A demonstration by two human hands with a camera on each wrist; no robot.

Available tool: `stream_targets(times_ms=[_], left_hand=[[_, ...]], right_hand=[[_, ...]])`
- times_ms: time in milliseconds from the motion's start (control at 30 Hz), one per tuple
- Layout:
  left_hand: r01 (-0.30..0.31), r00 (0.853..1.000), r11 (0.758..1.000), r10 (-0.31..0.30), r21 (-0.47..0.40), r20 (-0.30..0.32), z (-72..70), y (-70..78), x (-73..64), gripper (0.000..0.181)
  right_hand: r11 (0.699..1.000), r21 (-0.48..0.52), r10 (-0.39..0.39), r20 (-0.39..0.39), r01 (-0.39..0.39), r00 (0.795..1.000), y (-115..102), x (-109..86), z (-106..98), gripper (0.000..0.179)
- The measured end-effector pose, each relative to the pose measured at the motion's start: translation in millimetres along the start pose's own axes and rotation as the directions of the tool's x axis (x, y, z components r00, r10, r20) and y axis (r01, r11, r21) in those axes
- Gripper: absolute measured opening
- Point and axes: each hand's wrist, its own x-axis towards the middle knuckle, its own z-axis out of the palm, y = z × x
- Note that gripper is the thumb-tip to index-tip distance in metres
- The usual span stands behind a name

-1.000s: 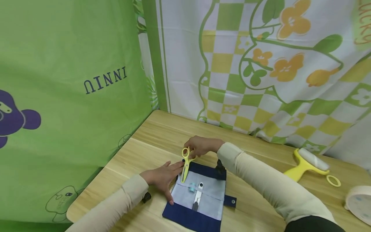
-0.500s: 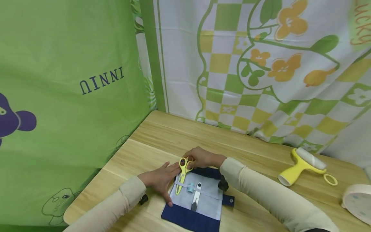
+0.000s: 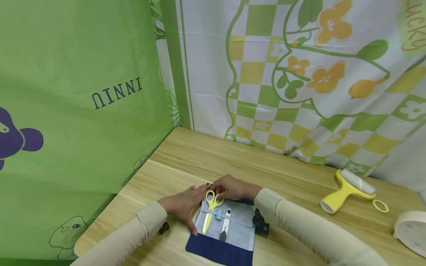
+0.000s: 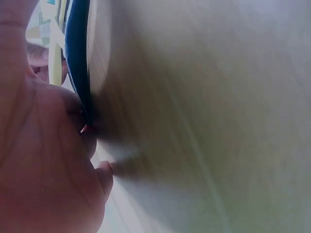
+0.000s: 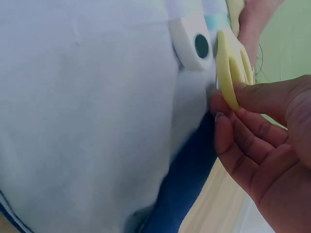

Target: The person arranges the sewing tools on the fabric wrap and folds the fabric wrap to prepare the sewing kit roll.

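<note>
My right hand (image 3: 234, 187) pinches a finger loop of the yellow scissors (image 3: 207, 222) between thumb and finger, clearest at the yellow handle (image 5: 225, 68) in the right wrist view. The blades point toward me, passing under a grey strap on the unfolded navy fabric pouch (image 3: 219, 249) with pale grey lining. Fingers spread and mostly straight, my left hand (image 3: 184, 205) rests along the pouch's left edge, with the thumb near the front fold. Beside the scissors, the strap holds a small light-blue spool (image 3: 218, 215) and a slim white tool (image 3: 225, 223) with a dark grey end.
A yellow lint roller (image 3: 346, 190) lies at the right of the wooden table (image 3: 193, 149). Beyond it stands a round white object (image 3: 412, 229), partly cut off by the frame. Green and patterned curtains hang along the left and back edges.
My right hand has moved toward me, sliding the scissors down under the strap until the blade tips are near the front navy fold. My left hand stays at the pouch's left edge.
</note>
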Motion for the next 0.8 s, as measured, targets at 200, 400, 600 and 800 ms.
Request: stream_targets(times_ms=[200, 400, 600, 800], left_hand=[[0.002, 1.000, 1.000, -0.002, -0.001, 0.012, -0.7, -0.8, -0.2, 0.145], [-0.006, 1.000, 1.000, 0.006, -0.020, 0.010, 0.3, -1.5, -0.5, 0.146], [-0.010, 1.000, 0.999, 0.010, -0.033, 0.010, 0.5, -2.8, -0.5, 0.145], [-0.017, 1.000, 1.000, 0.018, -0.021, 0.011, 0.8, -3.8, 0.0, 0.144]], right_hand=[[1.000, -0.006, 0.010, -0.044, -0.010, 0.999, -1, -3.8, 7, 0.026], [1.000, -0.009, 0.018, -0.063, -0.019, 0.998, 2, -3.8, 13, 0.030], [0.999, -0.041, -0.002, -0.060, -0.001, 0.998, 1, -3.3, 14, 0.031], [0.996, -0.063, 0.051, -0.213, -0.066, 0.976, 1, -5.9, 16, 0.027]])
